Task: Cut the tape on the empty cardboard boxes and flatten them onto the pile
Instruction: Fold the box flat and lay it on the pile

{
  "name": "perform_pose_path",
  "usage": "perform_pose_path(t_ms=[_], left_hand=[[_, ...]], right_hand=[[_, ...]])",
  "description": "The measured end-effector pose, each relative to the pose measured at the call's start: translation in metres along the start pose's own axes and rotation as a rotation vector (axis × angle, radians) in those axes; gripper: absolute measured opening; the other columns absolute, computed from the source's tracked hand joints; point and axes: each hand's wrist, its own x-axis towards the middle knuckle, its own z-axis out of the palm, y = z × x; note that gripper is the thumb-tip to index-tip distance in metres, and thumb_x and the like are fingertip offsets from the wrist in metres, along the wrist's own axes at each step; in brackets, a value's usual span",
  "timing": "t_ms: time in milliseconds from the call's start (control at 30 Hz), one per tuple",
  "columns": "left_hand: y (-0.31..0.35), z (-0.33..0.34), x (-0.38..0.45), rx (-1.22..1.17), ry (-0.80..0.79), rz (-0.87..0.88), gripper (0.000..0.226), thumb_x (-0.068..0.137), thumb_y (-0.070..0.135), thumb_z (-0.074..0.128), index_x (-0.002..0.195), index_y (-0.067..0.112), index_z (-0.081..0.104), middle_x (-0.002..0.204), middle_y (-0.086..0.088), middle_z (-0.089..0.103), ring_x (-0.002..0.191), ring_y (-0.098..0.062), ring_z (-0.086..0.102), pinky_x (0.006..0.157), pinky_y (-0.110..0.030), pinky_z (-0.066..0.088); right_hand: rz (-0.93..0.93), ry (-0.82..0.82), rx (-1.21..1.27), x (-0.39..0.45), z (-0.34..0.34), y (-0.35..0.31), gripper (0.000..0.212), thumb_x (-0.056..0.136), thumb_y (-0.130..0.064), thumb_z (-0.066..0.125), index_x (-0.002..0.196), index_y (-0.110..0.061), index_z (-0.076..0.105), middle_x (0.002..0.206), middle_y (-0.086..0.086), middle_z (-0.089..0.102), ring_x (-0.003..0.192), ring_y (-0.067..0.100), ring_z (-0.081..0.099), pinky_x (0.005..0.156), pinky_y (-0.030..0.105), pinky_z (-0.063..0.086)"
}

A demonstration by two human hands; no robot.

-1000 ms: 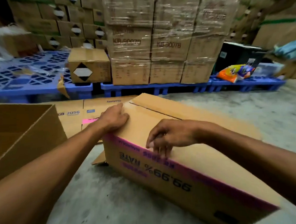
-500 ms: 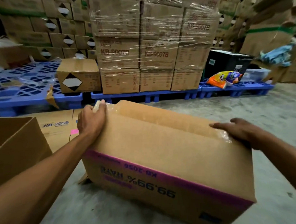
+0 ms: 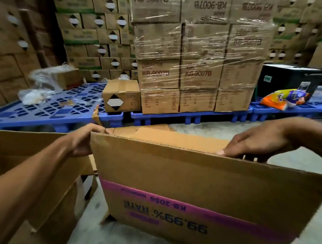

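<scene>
Cardboard box (image 3: 186, 185) with the pink band and upside-down "99.99% RATE" print stands on the concrete floor (image 3: 220, 128), and everything else sits around it. To its left lies another open carton (image 3: 40, 180), and at the box's left top corner the left hand (image 3: 84, 141) curls round the edge, while toward the right the right hand (image 3: 257, 142) hooks its fingers over the top rim. Behind the box are blue pallets (image 3: 55, 111) and a shrink-wrapped stack (image 3: 196, 65).
</scene>
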Motion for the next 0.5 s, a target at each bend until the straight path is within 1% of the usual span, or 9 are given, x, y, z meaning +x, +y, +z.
perform_pose_path(t_ms=[67, 100, 133, 200, 267, 300, 333, 400, 500], left_hand=[[0.006, -0.009, -0.006, 0.222, -0.093, -0.115, 0.038, 0.041, 0.021, 0.083, 0.074, 0.005, 0.075, 0.084, -0.014, 0.069, 0.065, -0.017, 0.065, 0.061, -0.027, 0.050], [0.010, -0.010, -0.005, 0.348, -0.135, -0.174, 0.046, 0.039, 0.023, 0.088, 0.081, 0.006, 0.077, 0.091, -0.015, 0.072, 0.071, -0.017, 0.067, 0.063, -0.026, 0.054], [0.016, -0.007, -0.005, 0.500, -0.174, -0.232, 0.042, 0.049, 0.021, 0.088, 0.087, 0.007, 0.077, 0.098, -0.016, 0.073, 0.076, -0.018, 0.069, 0.066, -0.026, 0.056], [0.030, 0.005, -0.004, 0.817, -0.236, -0.318, 0.018, 0.078, 0.012, 0.072, 0.095, 0.013, 0.076, 0.105, -0.015, 0.072, 0.082, -0.017, 0.069, 0.071, -0.026, 0.057], [0.043, 0.022, -0.001, 1.174, -0.266, -0.402, 0.020, 0.088, 0.017, 0.064, 0.106, 0.019, 0.072, 0.105, -0.003, 0.072, 0.092, -0.015, 0.067, 0.082, -0.028, 0.055], [0.049, 0.034, 0.000, 1.340, -0.269, -0.415, 0.027, 0.089, 0.022, 0.062, 0.116, 0.021, 0.067, 0.109, -0.001, 0.070, 0.097, -0.016, 0.066, 0.087, -0.030, 0.054], [0.054, 0.051, 0.001, 1.470, -0.273, -0.402, 0.035, 0.091, 0.025, 0.060, 0.126, 0.021, 0.060, 0.115, -0.002, 0.067, 0.101, -0.018, 0.065, 0.088, -0.031, 0.052], [0.052, 0.087, 0.004, 1.571, -0.308, -0.342, 0.052, 0.092, 0.035, 0.058, 0.140, 0.023, 0.042, 0.129, -0.010, 0.059, 0.106, -0.024, 0.064, 0.084, -0.032, 0.050], [0.035, 0.136, 0.013, 1.558, -0.378, -0.285, 0.071, 0.091, 0.048, 0.054, 0.151, 0.034, 0.019, 0.146, -0.011, 0.041, 0.116, -0.030, 0.059, 0.090, -0.037, 0.049]], right_hand=[[-0.016, -0.029, -0.167, -0.004, 0.023, -0.021, 0.046, 0.069, -0.067, 0.049, 0.104, -0.037, 0.054, 0.107, -0.016, 0.060, 0.097, 0.004, 0.060, 0.080, 0.017, 0.049], [-0.027, -0.005, -0.260, -0.004, 0.033, -0.027, 0.046, 0.071, -0.066, 0.055, 0.107, -0.038, 0.048, 0.108, -0.017, 0.056, 0.097, 0.004, 0.057, 0.081, 0.016, 0.047], [-0.047, 0.045, -0.358, -0.001, 0.040, -0.031, 0.047, 0.074, -0.061, 0.062, 0.112, -0.039, 0.045, 0.111, -0.016, 0.054, 0.097, 0.005, 0.056, 0.082, 0.018, 0.047], [-0.076, 0.161, -0.472, 0.003, 0.049, -0.035, 0.042, 0.081, -0.050, 0.066, 0.114, -0.038, 0.043, 0.112, -0.012, 0.054, 0.094, 0.008, 0.056, 0.082, 0.024, 0.050], [-0.103, 0.194, -0.454, -0.001, 0.058, -0.038, 0.029, 0.087, -0.041, 0.063, 0.110, -0.037, 0.046, 0.107, -0.011, 0.054, 0.091, 0.008, 0.057, 0.079, 0.025, 0.052], [-0.140, 0.210, -0.466, -0.004, 0.062, -0.040, 0.024, 0.089, -0.034, 0.061, 0.110, -0.035, 0.049, 0.105, -0.010, 0.055, 0.092, 0.009, 0.058, 0.079, 0.027, 0.054], [-0.189, 0.230, -0.537, -0.006, 0.066, -0.040, 0.022, 0.090, -0.028, 0.060, 0.111, -0.030, 0.053, 0.101, -0.009, 0.056, 0.093, 0.012, 0.059, 0.080, 0.029, 0.055], [-0.251, 0.285, -0.731, -0.005, 0.081, -0.040, 0.025, 0.089, -0.020, 0.057, 0.114, -0.023, 0.057, 0.099, -0.004, 0.058, 0.096, 0.019, 0.062, 0.081, 0.031, 0.053], [-0.315, 0.374, -0.936, 0.003, 0.109, -0.033, 0.033, 0.093, -0.020, 0.052, 0.126, -0.021, 0.050, 0.115, 0.005, 0.061, 0.102, 0.024, 0.060, 0.082, 0.036, 0.049]])
